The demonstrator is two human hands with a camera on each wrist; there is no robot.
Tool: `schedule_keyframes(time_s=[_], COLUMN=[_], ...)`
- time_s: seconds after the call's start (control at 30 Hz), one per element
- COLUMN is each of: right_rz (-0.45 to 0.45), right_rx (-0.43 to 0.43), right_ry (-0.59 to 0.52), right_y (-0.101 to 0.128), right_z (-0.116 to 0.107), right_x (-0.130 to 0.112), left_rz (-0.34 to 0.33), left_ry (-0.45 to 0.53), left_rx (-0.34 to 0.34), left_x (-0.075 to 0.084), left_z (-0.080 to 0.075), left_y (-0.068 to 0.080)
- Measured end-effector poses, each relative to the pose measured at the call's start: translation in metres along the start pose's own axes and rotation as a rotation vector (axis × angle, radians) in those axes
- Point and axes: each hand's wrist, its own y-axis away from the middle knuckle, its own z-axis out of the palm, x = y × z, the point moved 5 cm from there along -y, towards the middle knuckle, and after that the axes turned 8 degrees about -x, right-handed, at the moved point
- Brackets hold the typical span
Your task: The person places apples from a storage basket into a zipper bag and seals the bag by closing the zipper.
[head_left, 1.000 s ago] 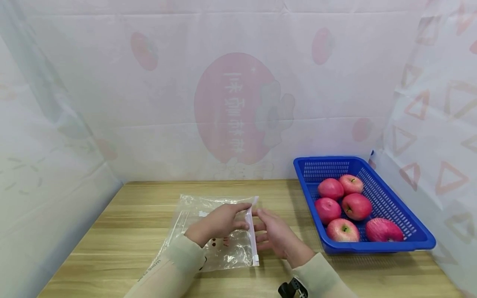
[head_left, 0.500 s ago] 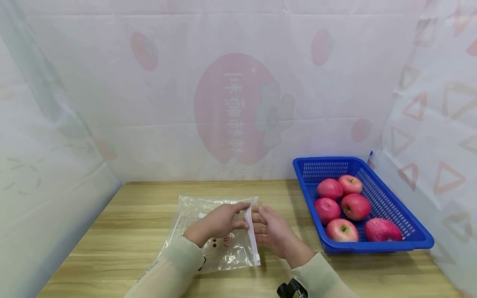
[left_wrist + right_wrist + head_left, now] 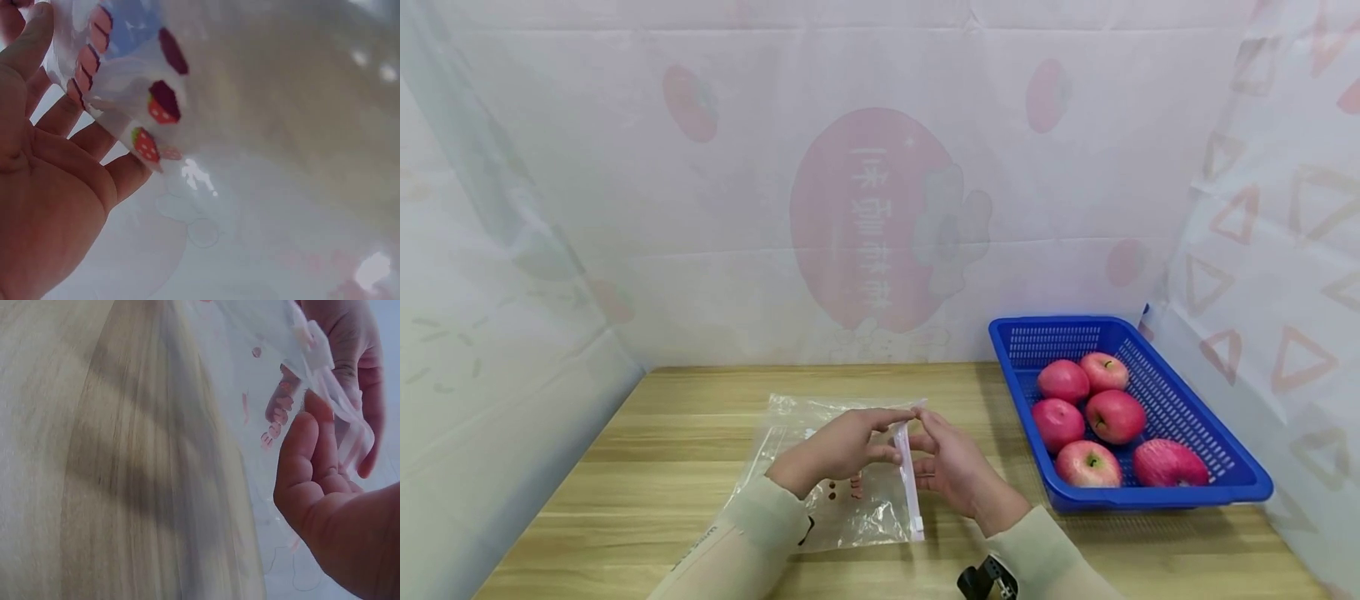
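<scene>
A clear plastic zip bag [image 3: 868, 517] lies on the wooden table, its mouth facing right. A pale strip with a white slider [image 3: 917, 527] runs along that edge. My left hand [image 3: 842, 442] reaches over the bag and holds the mouth edge between thumb and fingers. From the right, my right hand [image 3: 958, 471] has its fingers curled at the same edge, and the fingertips of both hands meet near its far end. Through the film, the left wrist view shows printed strawberries [image 3: 145, 145]. In the right wrist view, the slider [image 3: 320, 345] sits beyond my right fingers [image 3: 299, 447].
A blue plastic basket [image 3: 1161, 497] with several red apples [image 3: 1116, 417] stands on the right of the table. Printed white sheeting [image 3: 700, 250] walls the back and sides. A black device [image 3: 981, 579] is at my right wrist.
The far corner of the bag's mouth has shifted slightly right and lifted toward my right hand. My fingertips have come together there. The basket and apples stay in place.
</scene>
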Motion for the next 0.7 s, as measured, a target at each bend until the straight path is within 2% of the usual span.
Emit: schedule_keyframes(time_s=[0.17,0.2,0.3,0.4,0.43,0.53,0.7], right_rz=[0.027,0.036,0.066,0.058,0.049,0.032,0.093], right_rx=[0.038,0.049,0.072,0.063,0.057,0.063,0.13], right_ry=[0.037,0.06,0.165,0.238,0.252,0.25,0.315], right_y=[-0.0034,-0.0036,-0.0024,-0.0003,0.0002,0.0012,0.0024], right_z=[-0.0047,-0.0056,-0.0063,-0.0038,-0.0027,-0.0021,-0.0071], right_x=[0.004,0.0045,0.0046,0.0011,-0.0004,-0.0031,0.001], left_rz=[0.002,-0.003,-0.005,-0.001,0.005,0.009,0.024], left_ry=[0.001,0.037,0.042,0.064,0.037,0.054,0.032], left_rx=[0.006,0.0,-0.001,-0.007,-0.001,-0.01,0.0], left_x=[0.0008,0.0005,0.0007,0.0015,0.0023,0.0034,0.0042], left_z=[-0.0014,-0.0011,-0.0009,-0.0009,-0.0017,-0.0029,-0.0083], left_y=[0.0002,0.0008,0.001,0.0011,0.0009,0.0015,0.0035])
